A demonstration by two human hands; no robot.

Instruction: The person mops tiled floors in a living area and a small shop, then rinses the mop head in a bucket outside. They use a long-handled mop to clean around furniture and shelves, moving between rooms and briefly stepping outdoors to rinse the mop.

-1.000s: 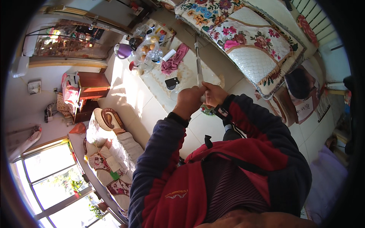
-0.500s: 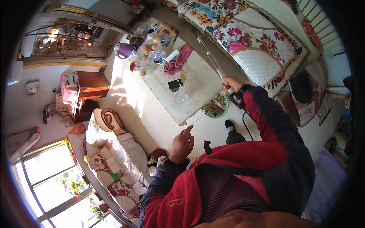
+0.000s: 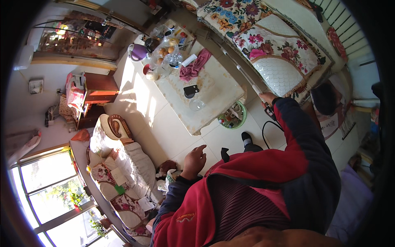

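Observation:
My right hand [image 3: 268, 99] is closed around the grip of a long thin white pole [image 3: 240, 70]. The pole slants away along the gap between the low table and the floral sofa, and a black cord [image 3: 269, 129] loops down below my wrist. Down by my side, my left hand [image 3: 195, 159] hangs free with its fingers spread and nothing in it, over the pale tiled floor. Both arms are in a red and navy jacket. My dark shoe [image 3: 247, 140] shows on the floor below the table.
The low cream table [image 3: 214, 105] carries a purple kettle [image 3: 136, 52], bagged fruit, a pink cloth [image 3: 196, 66], a black phone and a glass. A green basket [image 3: 233, 117] sits at its corner. A floral sofa [image 3: 271, 45] lies beyond, a white-covered sofa [image 3: 123, 164] at left.
A second ago both hands were together on the pole. My left hand has let go and dropped to my side; my right hand has carried the pole's grip out to the right.

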